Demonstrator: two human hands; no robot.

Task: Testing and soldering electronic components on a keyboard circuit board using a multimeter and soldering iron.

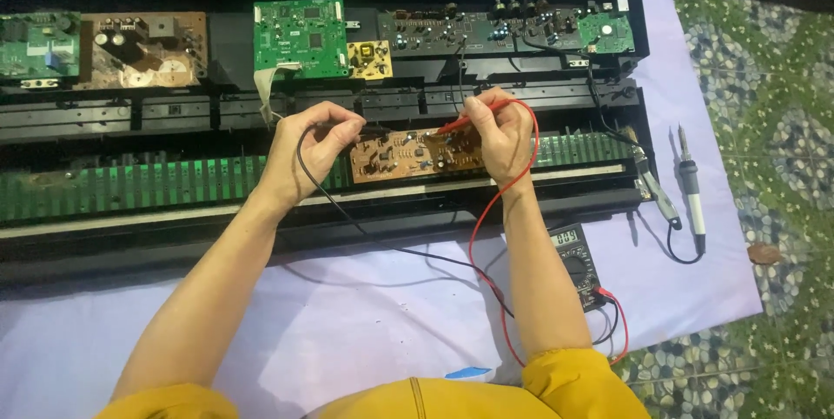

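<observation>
Brown circuit board (pixel 417 155) sits in the middle of the opened black keyboard chassis (pixel 122 115), and both hands are on it. Right hand (pixel 497 131) pinches the red probe (pixel 459 124), tip down on the board's right half. Left hand (pixel 311 141) is curled tight around the black probe (pixel 354 130) at the board's left edge. Red and black leads trail back to the multimeter (pixel 580 264) on the lilac cloth (pixel 365 332), soldering iron (pixel 691 189) lying off to the right.
</observation>
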